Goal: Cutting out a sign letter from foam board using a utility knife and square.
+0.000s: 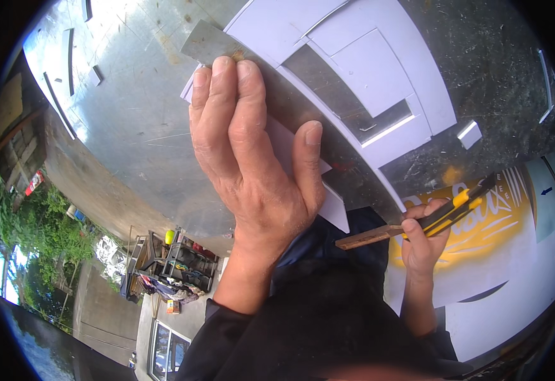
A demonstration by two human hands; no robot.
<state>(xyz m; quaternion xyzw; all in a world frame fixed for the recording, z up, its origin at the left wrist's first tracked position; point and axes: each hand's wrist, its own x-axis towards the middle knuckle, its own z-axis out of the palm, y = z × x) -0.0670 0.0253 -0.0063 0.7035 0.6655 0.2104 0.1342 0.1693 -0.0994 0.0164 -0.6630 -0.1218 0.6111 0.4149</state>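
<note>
With left hand (252,146) loosely open, touching grey metal strip (207,41) at the fingertips; with right hand (422,246) closed, gripping yellow-and-black utility knife (452,211) near cut white sheet (411,70) on metal tabletop (137,101).

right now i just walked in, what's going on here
A person is working at a metal table. Their left hand is spread over a white piece, fingertips at a flat grey strip. Their right hand grips a yellow-and-black tool with a rusty, flat blade. Beside the left hand lies a larger white sheet with openings in it, and small offcuts are scattered around.
</note>
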